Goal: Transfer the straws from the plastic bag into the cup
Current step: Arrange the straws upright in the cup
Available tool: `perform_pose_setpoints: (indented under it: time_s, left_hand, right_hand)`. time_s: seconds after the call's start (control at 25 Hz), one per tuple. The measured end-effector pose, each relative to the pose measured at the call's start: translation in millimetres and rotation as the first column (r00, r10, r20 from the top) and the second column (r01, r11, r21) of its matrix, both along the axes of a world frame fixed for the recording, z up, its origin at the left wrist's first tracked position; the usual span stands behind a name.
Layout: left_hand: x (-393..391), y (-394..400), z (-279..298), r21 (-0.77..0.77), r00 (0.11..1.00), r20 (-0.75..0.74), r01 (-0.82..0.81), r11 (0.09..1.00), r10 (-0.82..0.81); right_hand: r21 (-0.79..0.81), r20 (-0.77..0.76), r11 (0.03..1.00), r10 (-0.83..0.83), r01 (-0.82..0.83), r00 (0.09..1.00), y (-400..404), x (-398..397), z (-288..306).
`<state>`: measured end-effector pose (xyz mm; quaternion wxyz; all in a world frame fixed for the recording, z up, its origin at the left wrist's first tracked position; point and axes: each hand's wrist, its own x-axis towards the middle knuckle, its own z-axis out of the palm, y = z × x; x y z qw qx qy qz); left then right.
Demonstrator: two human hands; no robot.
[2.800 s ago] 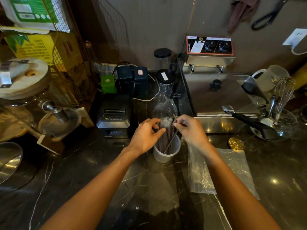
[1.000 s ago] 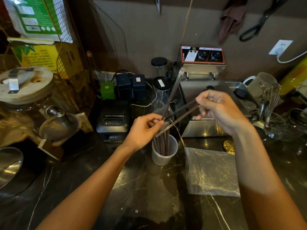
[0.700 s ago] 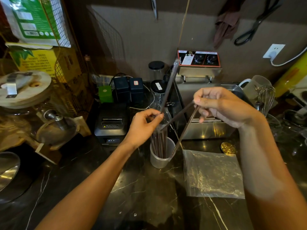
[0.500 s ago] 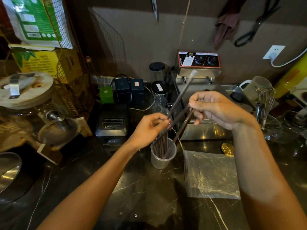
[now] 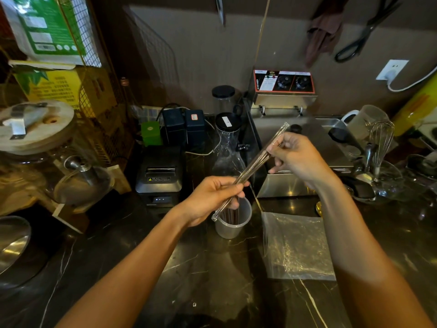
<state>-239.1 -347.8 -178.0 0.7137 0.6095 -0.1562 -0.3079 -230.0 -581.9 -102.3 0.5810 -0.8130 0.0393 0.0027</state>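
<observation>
Both hands, left and right, pinch wrapped straws slanted above the plastic cup; flat plastic bag on bench.

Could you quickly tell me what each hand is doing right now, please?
Left hand: holding the lower end of the straws.
Right hand: pinching their upper end.

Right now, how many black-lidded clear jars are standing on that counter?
2. The front jar stands behind the cup, beside the fryer. The rear jar stands behind it near the wall. Others may be hidden behind the arms or clutter.
</observation>
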Motion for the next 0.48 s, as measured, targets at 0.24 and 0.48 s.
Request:
perform_pose_setpoints:
  time_s: [0.24,0.48]
  left_hand:
    - [6,3,14,0.02,0.986,-0.12,-0.113,0.993,0.114]
    - [8,4,38,0.064,0.991,-0.082,-0.101,0.993,0.106]
  right_hand:
    - [-0.54,0.436,0.739,-0.164,0.403,0.885,24,-21,-17]
    - [-0.9,0.286,0.423,0.387,0.106,0.877,43,-38,-29]
